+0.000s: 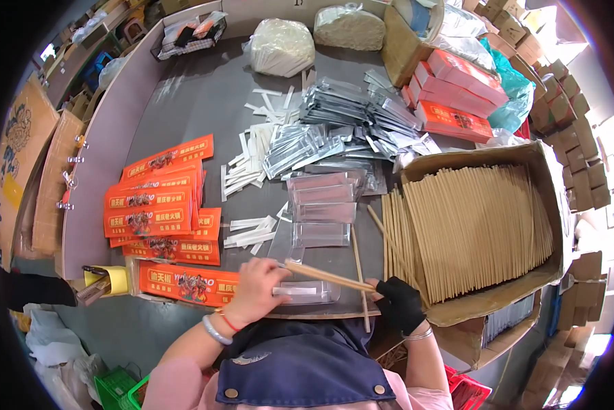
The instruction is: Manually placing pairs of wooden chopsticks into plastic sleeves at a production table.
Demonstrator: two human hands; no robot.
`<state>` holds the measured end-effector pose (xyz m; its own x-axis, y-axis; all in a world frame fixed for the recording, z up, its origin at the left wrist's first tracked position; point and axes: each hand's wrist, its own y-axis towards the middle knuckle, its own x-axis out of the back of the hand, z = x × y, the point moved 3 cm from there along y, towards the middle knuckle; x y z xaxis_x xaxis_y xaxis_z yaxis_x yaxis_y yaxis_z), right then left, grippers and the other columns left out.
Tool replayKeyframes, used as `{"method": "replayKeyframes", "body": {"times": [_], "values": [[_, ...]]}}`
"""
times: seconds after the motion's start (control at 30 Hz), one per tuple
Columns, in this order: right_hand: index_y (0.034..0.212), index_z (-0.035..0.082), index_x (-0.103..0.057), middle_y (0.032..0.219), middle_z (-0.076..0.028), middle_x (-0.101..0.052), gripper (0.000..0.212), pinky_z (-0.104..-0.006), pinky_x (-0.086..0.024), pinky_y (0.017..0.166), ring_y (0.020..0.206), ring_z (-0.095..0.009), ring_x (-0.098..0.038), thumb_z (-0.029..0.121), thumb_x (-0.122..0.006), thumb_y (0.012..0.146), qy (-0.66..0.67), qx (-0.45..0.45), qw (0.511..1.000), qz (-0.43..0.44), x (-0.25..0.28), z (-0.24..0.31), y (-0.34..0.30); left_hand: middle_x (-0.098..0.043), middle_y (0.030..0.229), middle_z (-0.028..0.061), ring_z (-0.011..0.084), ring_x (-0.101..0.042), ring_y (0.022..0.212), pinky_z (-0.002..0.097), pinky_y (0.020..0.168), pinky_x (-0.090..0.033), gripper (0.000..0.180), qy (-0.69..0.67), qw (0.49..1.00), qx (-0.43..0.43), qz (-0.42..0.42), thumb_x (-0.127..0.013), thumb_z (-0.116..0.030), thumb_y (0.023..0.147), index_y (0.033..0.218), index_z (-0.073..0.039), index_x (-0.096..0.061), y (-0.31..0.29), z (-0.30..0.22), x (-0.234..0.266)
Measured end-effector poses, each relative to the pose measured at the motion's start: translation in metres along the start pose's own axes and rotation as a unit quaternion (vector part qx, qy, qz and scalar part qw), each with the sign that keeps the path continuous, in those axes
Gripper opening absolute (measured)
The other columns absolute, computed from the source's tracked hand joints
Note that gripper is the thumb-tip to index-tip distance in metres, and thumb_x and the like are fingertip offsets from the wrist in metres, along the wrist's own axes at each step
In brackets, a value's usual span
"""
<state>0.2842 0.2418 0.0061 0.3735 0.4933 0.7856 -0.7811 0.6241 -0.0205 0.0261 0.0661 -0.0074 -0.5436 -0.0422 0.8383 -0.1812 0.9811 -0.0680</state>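
My right hand (399,305), in a black fingerless glove, pinches the right end of a pair of wooden chopsticks (331,276). They slant up to the left, where their far ends come close to my left fingertips. Bare and closed, my left hand (256,290) has its thumb on the left end of a clear plastic sleeve (324,292) at the near table edge. A white paper slip (295,291) lies along this sleeve. Under my left wrist is a red printed wrapper (184,281). Several clear sleeves (324,213) are laid out beyond my hands.
An open carton of chopsticks (481,232) stands at the right, with loose chopsticks (359,273) beside it. Red printed wrappers (150,205) are stacked at the left. White slips (249,160) and shiny plastic sleeves (348,113) are heaped centrally. Red packs (457,89) sit at the back right.
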Motion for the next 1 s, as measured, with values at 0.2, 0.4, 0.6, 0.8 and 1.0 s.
{"method": "replayKeyframes", "body": {"times": [0.2,0.4,0.6,0.8,1.0], "values": [[0.111,0.020,-0.070,0.075,-0.011,-0.059,0.029,-0.0414,-0.049,0.060,0.071,-0.031,-0.062,0.018,-0.071,0.082,-0.047,0.119,0.988,0.086,-0.051,0.018,0.007,-0.059,0.111,0.0067,0.0298,-0.050,0.107,0.0441,0.096,-0.040,0.070,0.008,0.999,-0.007,-0.030,-0.089,-0.029,0.054,0.116,-0.007,-0.064,-0.029,0.010,0.006],[0.087,0.008,-0.070,0.082,-0.015,-0.066,0.014,-0.0436,-0.051,0.072,0.080,-0.034,-0.064,0.017,-0.072,0.078,0.030,0.080,0.996,0.002,-0.074,0.030,0.034,-0.057,0.114,0.0075,0.0299,-0.050,0.109,0.0441,0.094,-0.041,0.073,0.049,0.997,-0.029,-0.046,-0.088,-0.026,0.055,0.120,-0.007,-0.060,-0.020,0.004,0.008],[0.101,0.003,-0.060,0.087,-0.013,-0.065,0.028,-0.0361,-0.053,0.075,0.083,-0.027,-0.067,0.005,-0.074,0.077,0.268,0.055,0.962,0.004,-0.119,0.091,0.040,-0.057,0.116,0.0080,0.0290,-0.051,0.108,0.0426,0.092,-0.042,0.071,0.016,0.998,-0.043,-0.039,-0.086,-0.021,0.058,0.122,-0.006,-0.059,-0.006,-0.002,-0.014],[0.099,0.003,-0.057,0.089,-0.013,-0.060,0.026,-0.0354,-0.052,0.076,0.088,-0.028,-0.063,0.002,-0.072,0.078,0.070,-0.058,0.995,-0.052,-0.099,0.020,0.020,-0.059,0.116,0.0075,0.0281,-0.052,0.108,0.0416,0.090,-0.043,0.070,0.010,0.998,-0.027,-0.048,-0.087,-0.020,0.057,0.120,-0.006,-0.060,-0.009,-0.005,-0.004],[0.098,0.003,-0.056,0.091,-0.014,-0.058,0.026,-0.0400,-0.049,0.076,0.088,-0.032,-0.061,0.007,-0.072,0.078,0.219,0.000,0.975,-0.018,-0.106,0.064,0.035,-0.059,0.116,0.0068,0.0276,-0.052,0.108,0.0414,0.090,-0.043,0.072,0.010,0.998,-0.034,-0.049,-0.088,-0.021,0.055,0.120,-0.005,-0.060,-0.006,0.001,-0.006]]}}
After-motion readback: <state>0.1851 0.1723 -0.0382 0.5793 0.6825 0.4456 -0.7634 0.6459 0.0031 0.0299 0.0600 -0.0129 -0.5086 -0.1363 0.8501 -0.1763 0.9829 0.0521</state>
